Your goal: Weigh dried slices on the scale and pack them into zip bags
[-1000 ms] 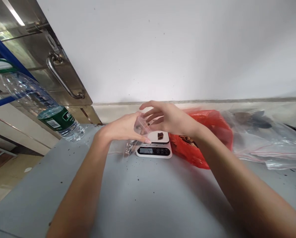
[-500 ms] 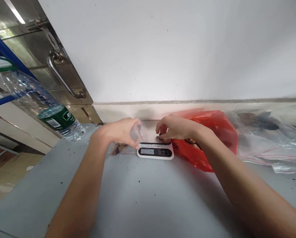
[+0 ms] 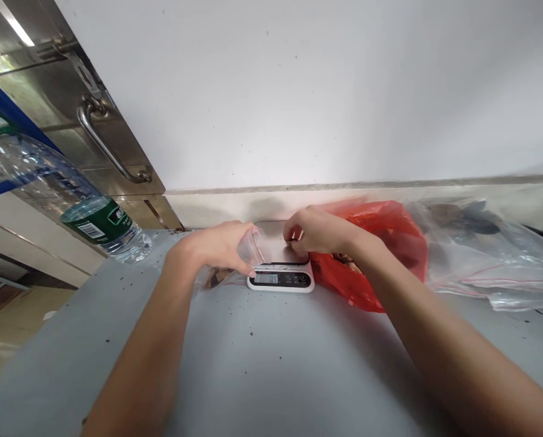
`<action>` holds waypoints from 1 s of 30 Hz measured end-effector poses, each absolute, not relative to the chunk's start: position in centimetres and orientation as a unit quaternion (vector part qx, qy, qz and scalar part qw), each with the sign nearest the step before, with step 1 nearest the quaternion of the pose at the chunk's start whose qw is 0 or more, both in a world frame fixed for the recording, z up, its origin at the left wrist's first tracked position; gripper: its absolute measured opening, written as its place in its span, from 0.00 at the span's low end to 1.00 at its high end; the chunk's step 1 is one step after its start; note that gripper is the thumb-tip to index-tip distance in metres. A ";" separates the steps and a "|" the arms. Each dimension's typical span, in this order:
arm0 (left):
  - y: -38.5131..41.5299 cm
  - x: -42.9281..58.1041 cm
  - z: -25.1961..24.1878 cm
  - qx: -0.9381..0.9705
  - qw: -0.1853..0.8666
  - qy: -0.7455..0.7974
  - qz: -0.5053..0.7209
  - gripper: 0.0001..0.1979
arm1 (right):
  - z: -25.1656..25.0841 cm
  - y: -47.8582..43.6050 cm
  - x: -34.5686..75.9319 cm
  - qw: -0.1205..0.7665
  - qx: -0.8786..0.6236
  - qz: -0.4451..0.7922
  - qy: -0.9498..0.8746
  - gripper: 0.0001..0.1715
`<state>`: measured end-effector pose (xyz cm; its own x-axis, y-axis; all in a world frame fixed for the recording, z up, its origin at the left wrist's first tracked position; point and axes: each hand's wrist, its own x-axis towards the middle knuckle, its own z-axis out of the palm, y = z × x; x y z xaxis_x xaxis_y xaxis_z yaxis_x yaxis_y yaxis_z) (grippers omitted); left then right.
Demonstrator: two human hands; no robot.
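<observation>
The grey speckled counter carries everything; a large clear plastic bag with dark contents lies at its right, just beside a crumpled red plastic bag. A clear plastic water bottle with a green label stands at the left edge. The small white digital kitchen scale sits near the wall between the hands. The left hand is clamped on a small clear zip pouch just left of the scale. The right hand rests over the scale's platform with fingers curled together; what they pinch cannot be told
</observation>
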<state>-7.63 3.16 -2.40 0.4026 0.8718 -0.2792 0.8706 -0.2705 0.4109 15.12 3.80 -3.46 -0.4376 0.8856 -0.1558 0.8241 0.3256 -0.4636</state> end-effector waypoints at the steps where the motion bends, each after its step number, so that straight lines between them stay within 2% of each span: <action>1: 3.1 -7.4 -2.3 0.795 0.241 0.557 -0.016 0.40 | -3.4 3.8 15.1 0.103 -0.509 0.264 -0.813 0.13; 3: 3.0 -7.0 -1.8 0.797 0.224 0.559 -0.033 0.40 | -3.2 3.7 15.1 0.205 -0.439 0.325 -0.812 0.09; 5: 2.6 -6.6 -1.1 0.815 0.251 0.522 -0.002 0.35 | -2.9 3.4 15.1 0.295 -0.358 0.380 -0.800 0.06; 7: 2.2 -6.6 -0.3 0.831 0.280 0.478 0.045 0.31 | -2.3 2.9 15.0 0.355 -0.311 0.382 -0.795 0.11; 9: 1.7 -6.7 0.4 0.836 0.281 0.463 0.091 0.32 | -1.7 2.4 15.2 0.390 -0.307 0.343 -0.797 0.14; 12: 1.2 -7.1 1.0 0.829 0.268 0.466 0.156 0.39 | -0.8 1.9 16.1 0.373 -0.322 0.306 -0.815 0.17; 15: 1.2 -7.3 1.0 0.822 0.316 0.423 0.215 0.39 | -0.2 1.6 17.4 0.339 -0.316 0.297 -0.835 0.16; 17: 1.3 -7.2 0.8 0.808 0.369 0.393 0.237 0.38 | 0.1 1.3 17.9 0.353 -0.323 0.285 -0.831 0.14; 20: 1.5 -6.6 0.6 0.796 0.403 0.376 0.249 0.33 | 0.4 0.8 17.8 0.406 -0.352 0.250 -0.805 0.13; 25: 1.5 -5.5 0.4 0.798 0.362 0.416 0.242 0.20 | 0.7 0.2 17.4 0.444 -0.389 0.152 -0.793 0.17; 28: 1.7 -5.5 0.4 0.791 0.351 0.432 0.255 0.16 | 1.1 0.4 18.2 0.434 -0.390 0.178 -0.792 0.23; 30: 1.8 -5.8 0.4 0.789 0.346 0.431 0.268 0.15 | 1.3 0.6 19.1 0.401 -0.379 0.232 -0.801 0.22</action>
